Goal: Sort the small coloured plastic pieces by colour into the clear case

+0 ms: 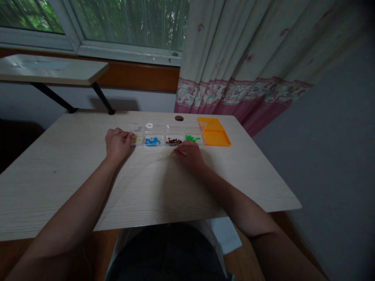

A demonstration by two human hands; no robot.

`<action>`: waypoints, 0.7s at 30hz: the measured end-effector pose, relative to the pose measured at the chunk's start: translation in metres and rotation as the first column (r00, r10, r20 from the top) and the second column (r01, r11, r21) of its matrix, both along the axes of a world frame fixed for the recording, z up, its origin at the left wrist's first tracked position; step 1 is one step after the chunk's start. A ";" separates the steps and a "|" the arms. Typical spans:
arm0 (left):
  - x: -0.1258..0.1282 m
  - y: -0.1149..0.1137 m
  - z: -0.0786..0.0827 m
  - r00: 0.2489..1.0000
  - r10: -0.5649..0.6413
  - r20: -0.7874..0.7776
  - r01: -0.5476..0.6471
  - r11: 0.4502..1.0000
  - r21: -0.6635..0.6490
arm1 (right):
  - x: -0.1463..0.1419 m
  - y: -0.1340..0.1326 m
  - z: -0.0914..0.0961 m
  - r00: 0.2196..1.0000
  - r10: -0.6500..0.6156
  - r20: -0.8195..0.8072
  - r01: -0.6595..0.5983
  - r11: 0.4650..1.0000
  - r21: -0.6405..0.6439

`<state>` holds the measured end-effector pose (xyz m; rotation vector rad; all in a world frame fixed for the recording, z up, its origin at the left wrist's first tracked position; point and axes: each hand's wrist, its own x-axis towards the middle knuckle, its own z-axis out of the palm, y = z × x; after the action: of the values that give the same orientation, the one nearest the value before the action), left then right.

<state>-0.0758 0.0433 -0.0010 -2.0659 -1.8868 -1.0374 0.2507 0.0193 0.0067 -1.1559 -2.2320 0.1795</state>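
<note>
A row of clear plastic boxes (163, 145) stands on the table, with small yellow pieces (136, 139), blue pieces (152, 141), brown pieces (174, 141) and green pieces (191, 138) in separate compartments. At the left end, my left hand (117, 143) is closed, thumb and forefinger on the edge of the box with the yellow pieces. My right hand (191, 155) is low over the table in front of the brown and green compartments, fingertips pinched. A few loose yellow bits (169, 153) lie by those fingertips. Whatever the pinch holds is too small to make out.
An orange tray (216, 137) with its lid raised sits right of the clear boxes. A round cable hole (179, 118) is near the table's back edge. On the left, a raised shelf (58, 70) stands on black legs. A curtain (228, 70) hangs behind.
</note>
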 end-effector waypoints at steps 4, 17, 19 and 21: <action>-0.002 0.000 -0.001 1.000 0.001 0.014 -0.001 1.000 0.009 | -0.002 0.000 -0.002 0.997 0.011 -0.077 -0.012 1.000 -0.015; 0.081 -0.047 0.028 0.821 -0.560 -0.111 0.571 0.811 0.126 | -0.015 -0.009 0.010 0.893 -0.006 -0.450 -0.173 0.919 -0.354; 0.087 -0.051 0.028 0.762 -0.633 -0.136 0.647 0.754 0.114 | -0.017 -0.011 0.011 0.873 -0.007 -0.487 -0.221 0.885 -0.410; 0.090 -0.052 0.026 0.735 -0.664 -0.140 0.678 0.726 0.117 | -0.018 -0.012 0.012 0.852 -0.009 -0.524 -0.277 0.841 -0.464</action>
<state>0.0140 -0.0090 0.0251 -2.7028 -0.9366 -1.1408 0.2327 0.0068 0.0185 -1.0400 -1.8167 1.0955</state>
